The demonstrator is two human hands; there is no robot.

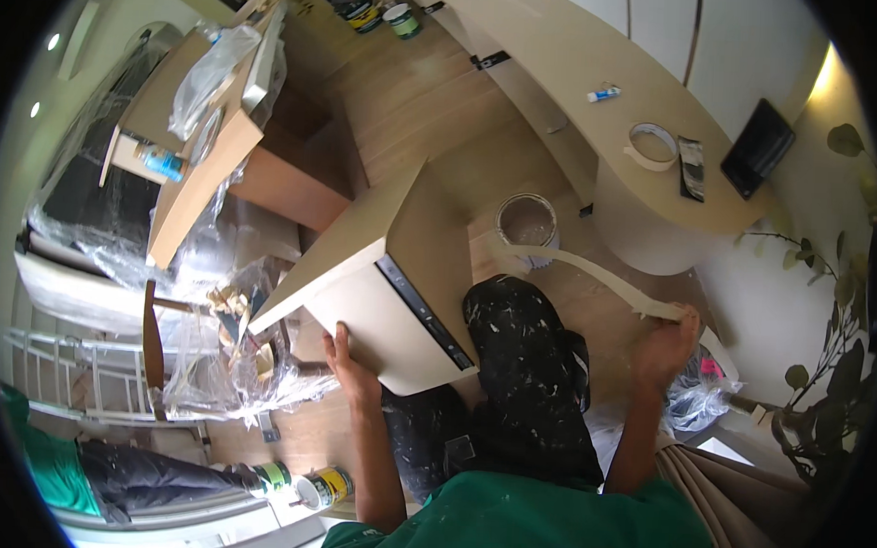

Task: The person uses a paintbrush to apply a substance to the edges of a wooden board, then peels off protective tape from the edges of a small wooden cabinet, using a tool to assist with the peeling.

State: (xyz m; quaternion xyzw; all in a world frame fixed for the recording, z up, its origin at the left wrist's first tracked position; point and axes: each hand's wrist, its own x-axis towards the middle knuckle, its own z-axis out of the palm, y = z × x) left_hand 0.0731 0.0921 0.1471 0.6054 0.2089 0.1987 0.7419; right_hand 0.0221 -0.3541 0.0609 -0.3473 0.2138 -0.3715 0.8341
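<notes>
A beige drawer (pixel 359 332) leans tilted against my knees, its broad front panel rising away from me and a dark slide rail running along its side. My left hand (pixel 355 375) holds the drawer at its near left edge, fingertips laid on the pale face. Out to the right, my right hand (pixel 666 348) is closed on one end of a long strip of masking tape (pixel 593 268). The strip curves through the air, and its far end hangs near a paint bucket (pixel 526 222) on the floor beyond my knee.
A long curved counter (pixel 599 106) on the right bears a tape roll (pixel 653 146), a small tube and a dark tablet-like object (pixel 760 148). Wrapped furniture and a cabinet piece (pixel 220 160) stand left. Paint cans (pixel 325 486) and another person's legs (pixel 161 479) are lower left. A plant (pixel 835 384) stands right.
</notes>
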